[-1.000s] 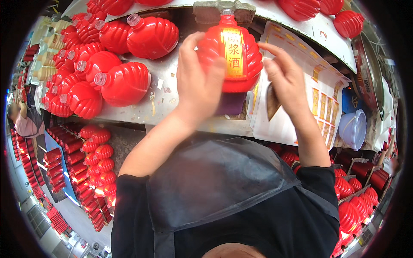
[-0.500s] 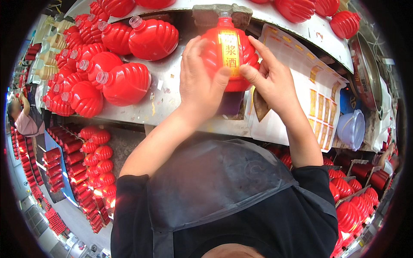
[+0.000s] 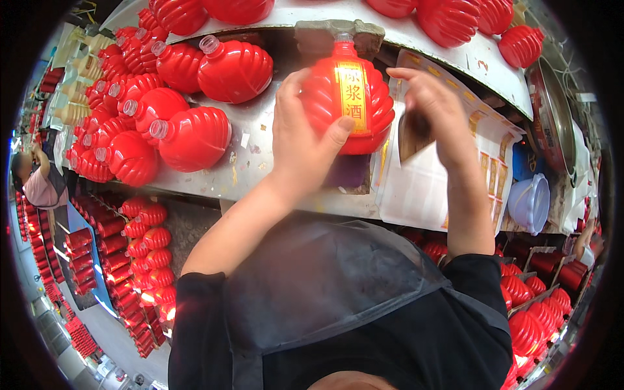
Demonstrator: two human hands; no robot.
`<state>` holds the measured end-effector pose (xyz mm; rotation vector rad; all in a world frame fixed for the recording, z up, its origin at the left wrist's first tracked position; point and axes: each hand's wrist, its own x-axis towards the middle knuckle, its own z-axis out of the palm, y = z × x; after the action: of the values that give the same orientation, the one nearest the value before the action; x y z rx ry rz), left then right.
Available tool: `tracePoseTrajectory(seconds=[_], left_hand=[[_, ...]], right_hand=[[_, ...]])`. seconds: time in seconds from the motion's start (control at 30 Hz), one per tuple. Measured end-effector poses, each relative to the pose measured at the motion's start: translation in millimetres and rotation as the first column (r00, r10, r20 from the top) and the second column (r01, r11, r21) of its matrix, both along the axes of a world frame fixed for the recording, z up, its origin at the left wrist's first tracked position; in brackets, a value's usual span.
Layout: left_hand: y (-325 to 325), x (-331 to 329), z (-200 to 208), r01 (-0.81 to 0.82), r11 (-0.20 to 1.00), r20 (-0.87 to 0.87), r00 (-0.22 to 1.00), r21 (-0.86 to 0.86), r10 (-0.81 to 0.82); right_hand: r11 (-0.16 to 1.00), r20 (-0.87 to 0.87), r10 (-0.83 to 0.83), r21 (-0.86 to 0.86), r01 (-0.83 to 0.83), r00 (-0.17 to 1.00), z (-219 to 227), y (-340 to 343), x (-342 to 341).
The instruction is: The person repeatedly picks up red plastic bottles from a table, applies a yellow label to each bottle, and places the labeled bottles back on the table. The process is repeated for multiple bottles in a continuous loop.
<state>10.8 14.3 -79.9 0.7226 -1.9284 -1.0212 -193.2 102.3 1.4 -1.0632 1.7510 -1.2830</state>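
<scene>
A round, ribbed red plastic bottle [image 3: 313, 97] with a clear neck stands on the work table in front of me. A yellow label [image 3: 351, 97] with a red border runs down its front. My left hand [image 3: 299, 130] holds the bottle's left side, its thumb pressed near the label's lower edge. To the right of the bottle, apart from it, my right hand [image 3: 435, 107] is blurred, its index finger stretched out. A brown flat piece [image 3: 413, 140] shows under its palm, seemingly held by the curled fingers; its exact kind is unclear.
Several red bottles [image 3: 195, 140] lie on the table at left, and more sit on the raised white shelf [image 3: 312, 14]. Sheets of labels [image 3: 416, 195] lie at right, beside a pale blue bucket [image 3: 530, 203]. Stacked red bottles fill the floor both sides; another person [image 3: 44, 175] is at far left.
My right hand has left the bottle and moved right, the brown piece moving with it. My left hand stays on the bottle. The view has shifted slightly.
</scene>
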Motion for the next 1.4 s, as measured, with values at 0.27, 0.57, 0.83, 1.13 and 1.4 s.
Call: tracePoseTrajectory(seconds=[0.27, 0.57, 0.83, 1.13, 1.4], left_hand=[[-26.4, -7.4, 15.6, 0.089, 0.949, -0.022, 0.996, 0.303, -0.086], [-63.1, -25.0, 39.5, 0.233, 0.834, 0.011, 0.961, 0.500, -0.275], [-71.9, -38.9, 46.8, 0.280, 0.640, -0.172, 0.959, 0.715, -0.227], [-57.5, -28.9, 44.6, 0.244, 0.762, -0.175, 0.969, 0.600, -0.173], [-29.3, -14.9, 46.0, 0.218, 0.903, -0.197, 0.968, 0.370, -0.153]], right_hand=[[0.928, -0.709, 0.028, -0.243, -0.282, 0.704, 8.7, -52.2, 4.3], [0.838, -0.830, 0.155, -0.177, -0.517, 0.535, 21.6, -77.8, -9.2], [0.912, -0.887, -0.001, -0.191, -0.364, 0.463, 7.6, -94.3, -26.0], [0.592, -0.842, 0.002, -0.433, -0.680, 0.539, -7.8, 8.2, 30.0], [0.871, -0.750, -0.283, -0.462, -0.167, 0.598, 19.6, -4.8, 28.0]])
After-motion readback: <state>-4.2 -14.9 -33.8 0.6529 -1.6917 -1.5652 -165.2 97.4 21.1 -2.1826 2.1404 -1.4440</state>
